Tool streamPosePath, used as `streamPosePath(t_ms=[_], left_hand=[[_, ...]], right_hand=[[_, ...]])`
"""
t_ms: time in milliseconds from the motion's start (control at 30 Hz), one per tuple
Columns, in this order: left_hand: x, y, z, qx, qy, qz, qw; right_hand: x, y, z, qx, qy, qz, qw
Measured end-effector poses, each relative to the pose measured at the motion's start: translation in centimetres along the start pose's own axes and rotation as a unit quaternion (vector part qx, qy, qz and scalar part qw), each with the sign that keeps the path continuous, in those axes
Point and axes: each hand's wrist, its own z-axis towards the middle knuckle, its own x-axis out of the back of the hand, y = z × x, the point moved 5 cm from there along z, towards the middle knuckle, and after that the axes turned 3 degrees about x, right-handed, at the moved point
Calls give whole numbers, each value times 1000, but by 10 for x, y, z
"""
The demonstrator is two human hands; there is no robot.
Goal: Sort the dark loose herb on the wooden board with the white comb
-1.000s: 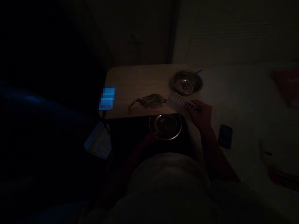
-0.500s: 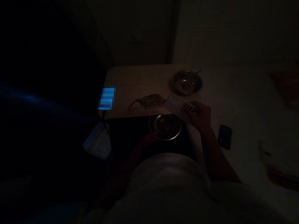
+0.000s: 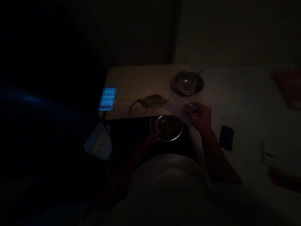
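Observation:
The scene is very dark. My right hand [image 3: 201, 118] is closed on a flat white card [image 3: 178, 106] whose far edge touches the wooden table [image 3: 131, 78] just right of a pile of small dark seeds [image 3: 148, 102]. My left hand [image 3: 150, 140] grips the rim of a steel bowl [image 3: 167, 128] held just below the table's near edge; its fingers are hard to make out. A second steel bowl [image 3: 188, 83] stands on the table at the back right.
A glowing blue screen [image 3: 107, 99] sits at the table's left edge. A dark phone [image 3: 226, 137] lies on the pale surface to the right. A white object [image 3: 98, 143] lies low at the left. Something red [image 3: 288, 88] is at far right.
The card has crept slightly left toward the seed pile. My left hand and the bowl have stayed put.

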Motion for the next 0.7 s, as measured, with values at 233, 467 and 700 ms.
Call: streamPosePath(t_ms=[233, 467, 700], left_hand=[[5, -2, 3, 2, -11, 4, 1000], [9, -3, 3, -1, 2, 16, 1000], [4, -3, 2, 7, -8, 8, 1000]], right_hand=[[7, 10, 0, -13, 23, 1, 1000], [7, 6, 2, -12, 27, -18, 999], [-3, 0, 5, 1, 13, -11, 1000]])
